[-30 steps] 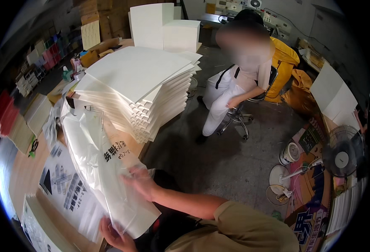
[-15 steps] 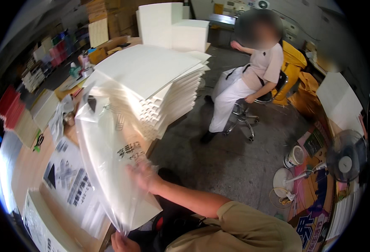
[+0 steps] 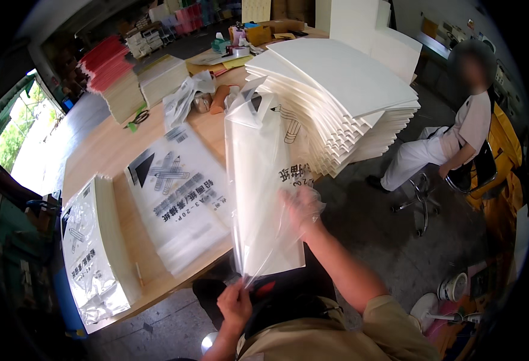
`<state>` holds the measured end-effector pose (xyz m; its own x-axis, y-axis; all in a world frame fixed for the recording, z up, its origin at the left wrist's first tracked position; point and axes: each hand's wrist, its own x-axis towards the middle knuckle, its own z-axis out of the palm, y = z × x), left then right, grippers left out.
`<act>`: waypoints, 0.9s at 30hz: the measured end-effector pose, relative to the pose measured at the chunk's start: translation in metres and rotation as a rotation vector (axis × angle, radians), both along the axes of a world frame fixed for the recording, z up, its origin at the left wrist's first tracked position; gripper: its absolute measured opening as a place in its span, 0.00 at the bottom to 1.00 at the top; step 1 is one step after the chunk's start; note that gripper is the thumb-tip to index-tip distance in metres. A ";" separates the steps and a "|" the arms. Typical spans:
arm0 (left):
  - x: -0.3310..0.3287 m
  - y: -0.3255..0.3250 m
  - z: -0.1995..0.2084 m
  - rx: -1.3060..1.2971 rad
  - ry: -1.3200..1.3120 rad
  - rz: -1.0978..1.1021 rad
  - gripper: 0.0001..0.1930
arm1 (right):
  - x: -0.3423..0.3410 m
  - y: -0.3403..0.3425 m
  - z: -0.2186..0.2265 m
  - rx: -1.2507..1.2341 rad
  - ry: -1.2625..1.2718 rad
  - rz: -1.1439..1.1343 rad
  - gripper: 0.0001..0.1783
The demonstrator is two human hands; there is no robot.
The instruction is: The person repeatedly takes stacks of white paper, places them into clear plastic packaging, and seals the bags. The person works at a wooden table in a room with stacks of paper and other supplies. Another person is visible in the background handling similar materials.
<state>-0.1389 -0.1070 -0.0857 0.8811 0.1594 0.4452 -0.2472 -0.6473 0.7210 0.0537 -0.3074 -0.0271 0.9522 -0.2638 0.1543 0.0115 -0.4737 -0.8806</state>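
While there's loads going on in this workshop, the biggest thing is the wood table (image 3: 90, 162), with a co-worker (image 3: 448, 135) sitting on a wheeled chair past its right side. Next up is a huge paper stack (image 3: 348, 78), layered white sheets filling the table's far right corner. Over at the left edge you've got the packs (image 3: 96, 256), clear printed bags with thick white sheets inside, piled up. Between those and the hands lie the flat bags (image 3: 180, 198), same print.

Main item is the bag (image 3: 255, 180), held up over the table's near edge just in front of the paper stack. It's got white sheets in it, with a corner poking out the lower end. White bucket (image 3: 454, 287) sits on the floor at right, can't make out what's in it.

Right hand (image 3: 302, 210) is at the bag's right edge, fingers partly bent and blurry behind loose plastic, so can't tell if they're gripping or just pressing. Left hand (image 3: 235, 307) has its fingers curled tight, pinching the bag's gathered bottom left corner. Smallest stuff: a metal cup (image 3: 202, 103), contents unclear, and scissors (image 3: 138, 118).
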 end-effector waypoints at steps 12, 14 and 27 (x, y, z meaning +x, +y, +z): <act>0.007 -0.042 -0.009 -0.353 0.338 -0.128 0.11 | 0.045 0.022 0.044 -0.551 0.128 0.282 0.27; 0.016 -0.035 0.017 -0.161 -0.017 -0.150 0.16 | 0.044 0.025 0.047 -0.614 0.121 0.300 0.31; 0.055 -0.014 0.059 -0.246 0.157 -0.067 0.50 | 0.048 0.007 0.050 -0.895 0.426 0.479 0.58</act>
